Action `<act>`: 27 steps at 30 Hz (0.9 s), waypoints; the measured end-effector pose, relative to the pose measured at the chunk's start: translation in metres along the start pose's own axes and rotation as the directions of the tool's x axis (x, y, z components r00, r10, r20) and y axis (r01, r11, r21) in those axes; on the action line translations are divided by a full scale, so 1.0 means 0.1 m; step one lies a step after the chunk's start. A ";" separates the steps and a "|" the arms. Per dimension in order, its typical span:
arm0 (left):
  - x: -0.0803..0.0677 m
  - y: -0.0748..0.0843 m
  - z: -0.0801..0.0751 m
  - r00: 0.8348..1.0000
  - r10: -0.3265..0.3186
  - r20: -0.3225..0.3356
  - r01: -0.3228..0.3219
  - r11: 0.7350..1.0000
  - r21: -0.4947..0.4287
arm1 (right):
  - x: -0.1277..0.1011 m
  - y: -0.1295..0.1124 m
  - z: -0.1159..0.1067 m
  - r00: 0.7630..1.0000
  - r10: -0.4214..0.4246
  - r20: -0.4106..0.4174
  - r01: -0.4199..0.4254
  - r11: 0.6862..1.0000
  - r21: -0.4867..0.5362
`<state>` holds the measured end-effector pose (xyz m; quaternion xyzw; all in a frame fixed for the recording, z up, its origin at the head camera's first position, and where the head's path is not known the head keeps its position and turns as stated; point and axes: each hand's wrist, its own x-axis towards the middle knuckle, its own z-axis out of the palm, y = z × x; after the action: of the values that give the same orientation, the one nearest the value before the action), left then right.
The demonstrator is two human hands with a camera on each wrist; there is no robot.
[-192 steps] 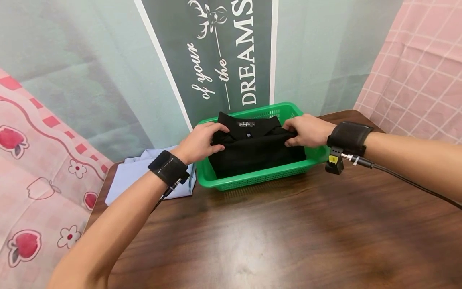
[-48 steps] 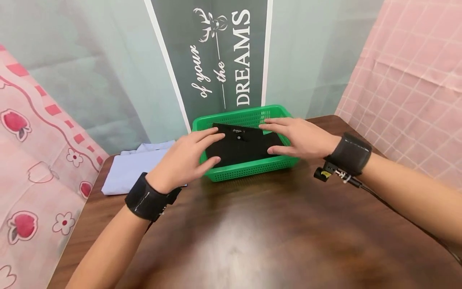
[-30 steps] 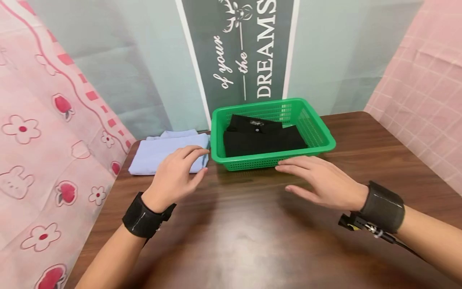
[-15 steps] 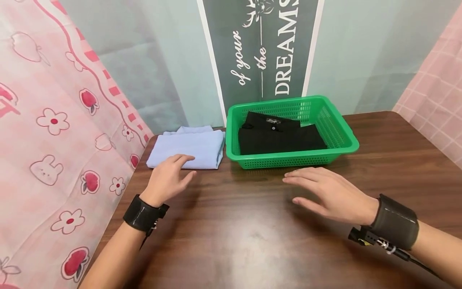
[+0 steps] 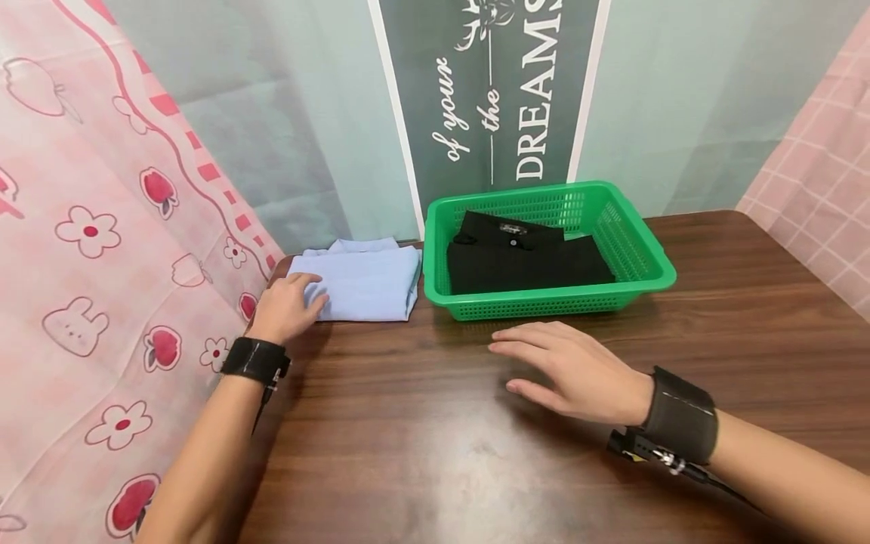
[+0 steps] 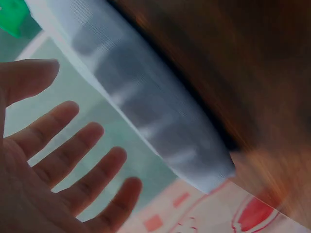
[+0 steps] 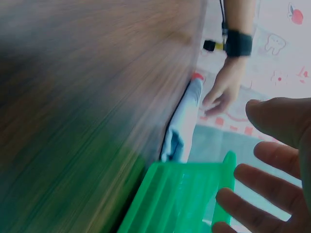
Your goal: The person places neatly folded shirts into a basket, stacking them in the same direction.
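Observation:
Over the left end of a folded light-blue shirt [image 5: 363,283] is my left hand [image 5: 284,306], its fingers relaxed and spread. In the left wrist view the fingers stand apart from the shirt [image 6: 141,97] and cast shadows on its side. My right hand [image 5: 567,370] hovers over the table in front of the green basket [image 5: 544,306], fingers loosely extended and holding nothing. Inside the basket lies a folded black shirt [image 5: 530,264] with its collar and label facing up. The right wrist view shows the basket's end [image 7: 180,194] close to the right hand's fingers.
Both shirt and basket sit along the back of a brown wooden table [image 5: 408,423]. Behind them hangs a green curtain [image 5: 285,136] with white lettering. A pink patterned cloth [image 5: 88,302] borders the left side, a pink checked one [image 5: 829,166] the right.
The black shirt was held by both hands in the basket, then released. Both hands drew back; the left has since moved left over the blue shirt, the right a little left before the basket.

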<state>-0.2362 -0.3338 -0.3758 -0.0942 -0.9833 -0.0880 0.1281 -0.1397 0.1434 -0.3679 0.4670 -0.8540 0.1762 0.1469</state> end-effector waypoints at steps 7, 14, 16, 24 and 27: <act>0.26 -0.24 0.05 0.978 -0.100 0.181 0.098 0.995 0.020 | 0.50 -0.19 0.28 0.996 -0.003 0.088 0.002 1.000 0.017; 0.37 -0.20 0.05 0.936 -0.147 0.320 0.134 0.989 0.062 | 1.17 -0.39 0.53 0.986 -0.051 0.157 0.048 0.999 0.019; 0.41 -0.19 0.04 0.927 -0.146 0.346 0.127 0.989 0.078 | 1.37 -0.42 0.61 0.984 -0.046 0.174 0.048 0.999 -0.005; 0.55 -0.22 0.09 0.884 -0.138 0.448 0.135 0.990 0.039 | 1.77 -0.50 0.91 0.965 0.000 0.262 0.015 0.999 -0.052; 0.56 -0.27 0.11 0.869 -0.139 0.475 0.134 0.990 0.044 | 1.74 -0.53 0.96 0.962 -0.005 0.273 0.013 1.000 -0.027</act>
<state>-0.2977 -0.3486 -0.3752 -0.0427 -0.9891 -0.0665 -0.1241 -0.1936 -0.0550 -0.3729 0.4885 -0.8664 0.0974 0.0351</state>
